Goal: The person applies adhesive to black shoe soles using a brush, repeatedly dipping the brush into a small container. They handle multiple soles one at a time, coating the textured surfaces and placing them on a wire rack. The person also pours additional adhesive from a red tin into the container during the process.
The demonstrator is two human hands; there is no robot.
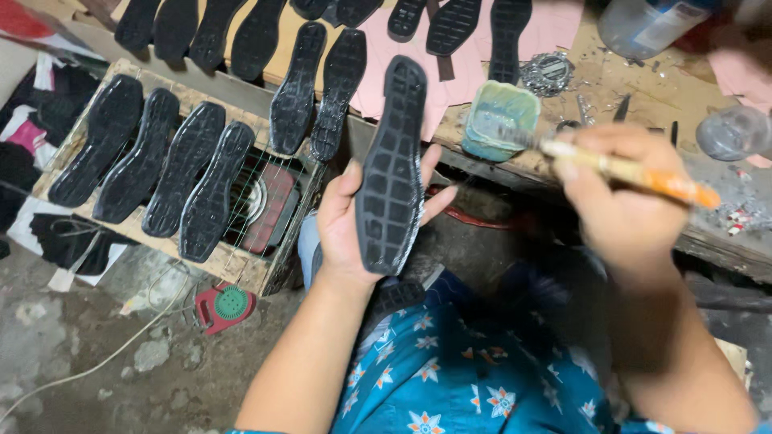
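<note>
One sole [392, 169] in left hand [346, 221], one brush [619, 169] in right hand [623, 201]

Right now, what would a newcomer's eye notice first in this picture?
The long black rubber shoe sole lying tread-up in the left hand at the centre. Beside it, the right hand holds an orange-handled brush at a small green glue pot. Black soles line a wooden rack on the left.

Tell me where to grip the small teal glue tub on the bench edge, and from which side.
Grip the teal tub by its outer side walls, coming from above and the near side. It stands upright and open-topped, and the brush in the right hand is reaching toward its mouth, so keep fingers outside the rim.
</note>
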